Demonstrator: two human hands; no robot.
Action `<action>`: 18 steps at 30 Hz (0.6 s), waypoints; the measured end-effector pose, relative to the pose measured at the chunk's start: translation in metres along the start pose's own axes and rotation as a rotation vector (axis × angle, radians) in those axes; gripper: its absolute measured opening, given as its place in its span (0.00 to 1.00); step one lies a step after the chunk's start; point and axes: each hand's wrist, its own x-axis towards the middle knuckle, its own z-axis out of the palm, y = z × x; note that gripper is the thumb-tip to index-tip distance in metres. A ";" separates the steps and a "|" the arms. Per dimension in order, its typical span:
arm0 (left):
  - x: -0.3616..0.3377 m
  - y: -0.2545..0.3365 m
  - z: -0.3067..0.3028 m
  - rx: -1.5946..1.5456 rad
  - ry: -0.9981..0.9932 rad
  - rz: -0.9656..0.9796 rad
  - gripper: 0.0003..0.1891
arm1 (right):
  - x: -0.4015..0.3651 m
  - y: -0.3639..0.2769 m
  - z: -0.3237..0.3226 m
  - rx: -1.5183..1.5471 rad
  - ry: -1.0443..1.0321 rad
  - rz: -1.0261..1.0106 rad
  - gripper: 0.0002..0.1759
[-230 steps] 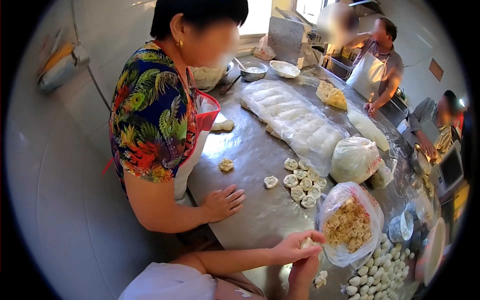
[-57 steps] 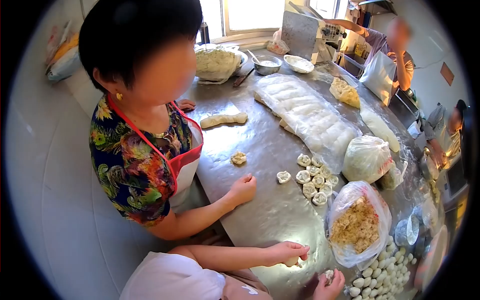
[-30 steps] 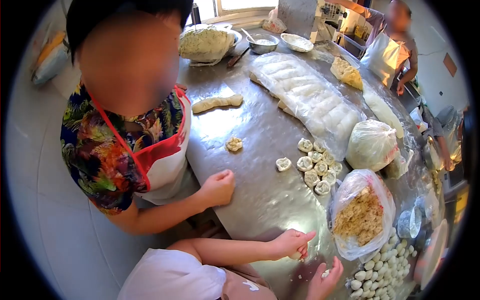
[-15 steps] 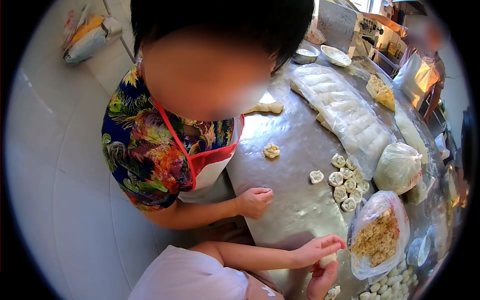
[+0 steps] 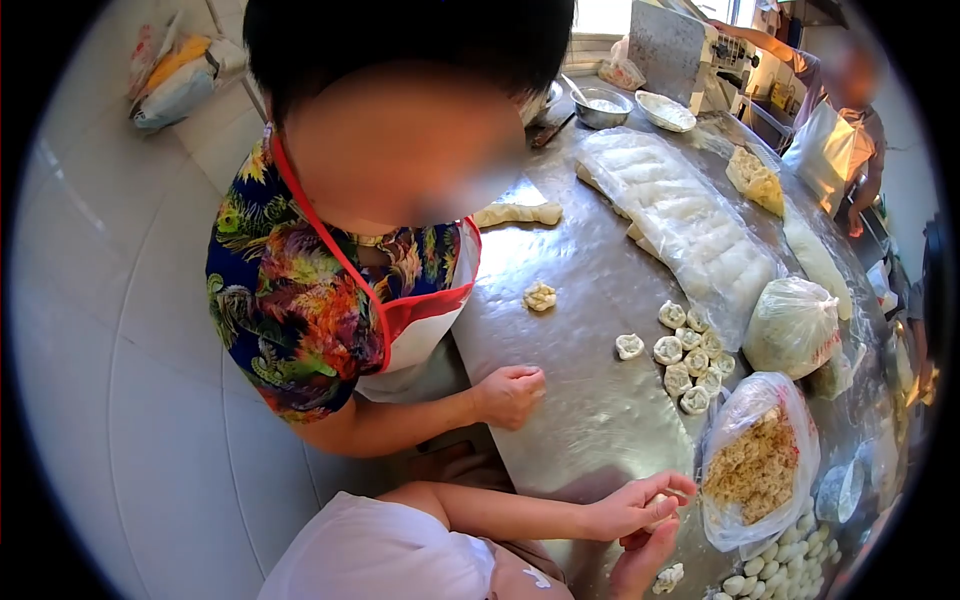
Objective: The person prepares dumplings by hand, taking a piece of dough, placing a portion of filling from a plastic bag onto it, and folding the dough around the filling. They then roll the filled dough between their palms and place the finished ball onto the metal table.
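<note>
My left hand (image 5: 632, 508) reaches in from the lower left, its fingers bent over a small pale piece of dough (image 5: 660, 508). Just below it, my right hand (image 5: 645, 562) holds the same piece from beneath, so the dough is mostly hidden between both hands. A crumpled lump of dough (image 5: 668, 577) lies on the metal table (image 5: 600, 420) beside my right hand. To the right of my hands, an open plastic bag (image 5: 713, 505) holds crumbly tan filling (image 5: 758, 470). Several small round dough pieces (image 5: 677, 378) sit in a cluster above.
A co-worker in a floral shirt (image 5: 290, 290) stands at the left, one closed hand (image 5: 508, 397) at the table edge. Plastic-covered dough (image 5: 680, 220), a tied bag (image 5: 793, 328), bowls (image 5: 602, 108) and several pale oval pieces (image 5: 785, 565) lie around. Another person (image 5: 850, 130) is at the far right.
My left fingers have curled further over the dough. The co-worker's head has shifted left, showing more of the bowl behind. The far person's lower arm has moved slightly.
</note>
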 end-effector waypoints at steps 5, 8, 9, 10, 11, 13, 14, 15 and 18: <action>0.004 0.009 0.001 0.345 0.012 0.123 0.18 | 0.003 0.023 -0.012 0.199 -0.038 0.169 0.32; 0.001 0.010 -0.009 0.362 -0.042 -0.164 0.15 | -0.002 0.000 0.026 0.397 0.115 0.192 0.34; 0.000 0.012 -0.009 0.388 -0.014 -0.154 0.16 | -0.002 0.010 0.027 0.406 0.134 0.167 0.35; -0.001 0.012 -0.008 0.414 0.015 -0.144 0.18 | -0.003 0.017 0.026 0.414 0.152 0.144 0.36; 0.000 0.003 -0.011 0.397 -0.007 -0.089 0.17 | -0.004 0.021 0.022 0.323 0.136 0.117 0.35; 0.004 -0.011 -0.015 0.363 -0.053 0.022 0.17 | -0.003 0.015 0.022 0.141 0.105 0.060 0.34; 0.003 -0.017 -0.016 0.284 -0.044 -0.014 0.18 | -0.001 0.013 0.014 0.181 0.052 0.112 0.34; -0.001 -0.008 -0.009 0.207 -0.034 -0.050 0.19 | 0.002 0.012 -0.001 0.224 -0.002 0.164 0.34; 0.004 -0.003 -0.021 0.300 -0.022 -0.035 0.27 | 0.007 -0.009 -0.019 0.551 0.023 0.357 0.23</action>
